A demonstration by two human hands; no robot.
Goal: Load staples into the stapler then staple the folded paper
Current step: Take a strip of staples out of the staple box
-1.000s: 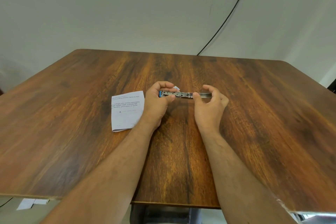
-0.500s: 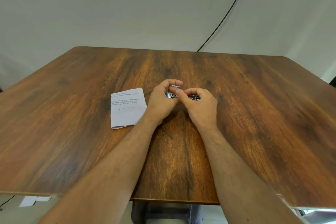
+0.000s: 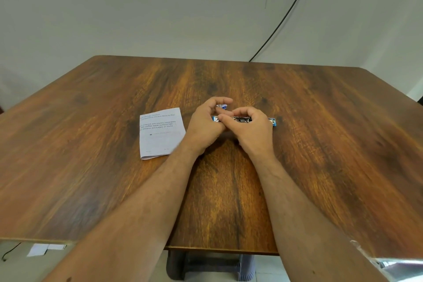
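A small blue and metal stapler (image 3: pixel 241 119) lies opened flat along the wooden table (image 3: pixel 320 135), its blue ends showing at left and right. My left hand (image 3: pixel 206 125) grips its left end with curled fingers. My right hand (image 3: pixel 250 131) curls over the middle, its thumb and fingertips pinching at the metal channel. A small blue and white staple box (image 3: pixel 221 106) peeks out just behind my left fingers. The folded printed paper (image 3: pixel 160 136) lies flat to the left of my left hand, untouched.
A black cable (image 3: pixel 286 11) runs down the wall to the table's far edge. Scraps of white paper (image 3: pixel 43 248) lie on the floor at the lower left. A shiny object (image 3: pixel 393 265) shows at the lower right corner.
My right hand slid left from the stapler's right end to its middle, meeting my left hand. The stapler's right blue end is now uncovered. The camera dipped slightly.
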